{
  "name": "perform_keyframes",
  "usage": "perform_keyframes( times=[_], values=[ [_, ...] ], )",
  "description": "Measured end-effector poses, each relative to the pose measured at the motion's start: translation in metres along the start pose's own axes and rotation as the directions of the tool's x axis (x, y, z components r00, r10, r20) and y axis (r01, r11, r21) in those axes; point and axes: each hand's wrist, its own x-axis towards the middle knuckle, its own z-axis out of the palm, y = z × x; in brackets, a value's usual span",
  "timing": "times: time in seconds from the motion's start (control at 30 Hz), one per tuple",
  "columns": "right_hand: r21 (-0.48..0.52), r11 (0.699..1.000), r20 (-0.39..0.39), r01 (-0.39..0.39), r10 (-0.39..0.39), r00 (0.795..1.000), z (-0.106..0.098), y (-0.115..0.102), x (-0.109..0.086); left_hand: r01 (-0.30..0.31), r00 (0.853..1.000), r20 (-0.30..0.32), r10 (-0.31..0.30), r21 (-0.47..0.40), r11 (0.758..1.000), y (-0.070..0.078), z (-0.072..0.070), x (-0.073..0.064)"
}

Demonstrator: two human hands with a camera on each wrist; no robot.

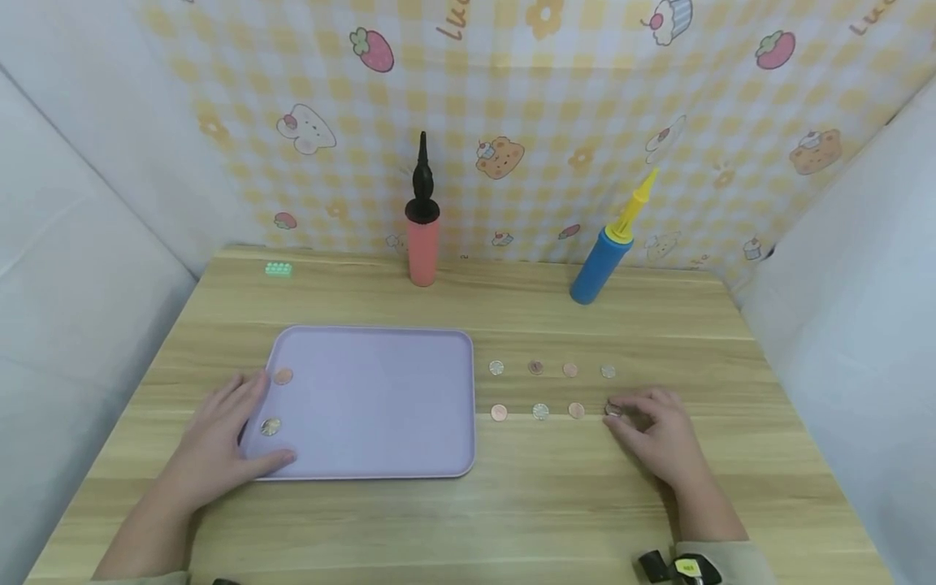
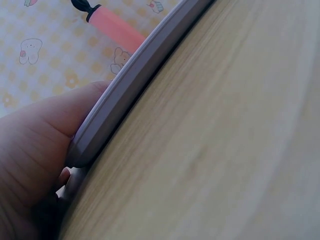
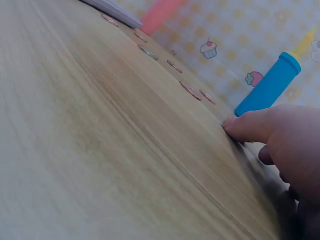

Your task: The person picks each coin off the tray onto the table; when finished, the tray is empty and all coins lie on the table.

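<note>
My left hand (image 1: 212, 451) rests at the near left corner of a lilac tray (image 1: 380, 406), its thumb over the front rim and its fingertips at the left rim. Inside the tray, near this hand, lie a copper-coloured coin (image 1: 283, 376) and a silvery coin (image 1: 270, 426). To the right of the tray, my right hand (image 1: 661, 435) pinches a coin (image 1: 613, 409) between thumb and index finger at the table surface. That coin is mostly covered by the fingertips, and the right wrist view hides it.
Two rows of coins, including a silvery coin (image 1: 540, 412) and a copper coin (image 1: 499, 413), lie between tray and right hand. At the table's back stand a pink hand pump (image 1: 422, 252) and a tilted blue pump (image 1: 601, 266). A green toy brick (image 1: 278, 269) lies back left.
</note>
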Motion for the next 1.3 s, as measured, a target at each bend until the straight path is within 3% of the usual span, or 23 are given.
perform_keyframes(
  times=[0.53, 0.77, 0.97, 1.13, 1.3],
  values=[
    [-0.009, 1.000, -0.048, -0.018, 0.018, 0.999, 0.001, -0.007, -0.002, -0.010, 1.000, 0.003, 0.010, 0.009, 1.000, 0.000, -0.002, 0.000],
    [-0.017, 0.999, -0.101, 0.036, -0.038, 0.994, 0.003, -0.007, 0.001, -0.016, 1.000, -0.003, 0.016, 0.009, 1.000, 0.000, -0.002, 0.001],
    [0.027, 0.988, -0.204, 0.150, -0.141, 0.969, 0.015, -0.015, 0.010, -0.002, 1.000, -0.003, 0.002, 0.007, 1.000, -0.002, -0.001, -0.001],
    [0.081, 0.970, -0.240, 0.231, -0.206, 0.949, 0.034, -0.037, 0.020, -0.001, 1.000, -0.003, 0.001, 0.006, 1.000, -0.002, -0.001, -0.001],
    [0.050, 0.948, -0.290, 0.315, -0.288, 0.912, 0.056, -0.062, 0.029, -0.014, 1.000, -0.008, 0.014, 0.002, 1.000, -0.001, -0.001, 0.000]
  ],
)
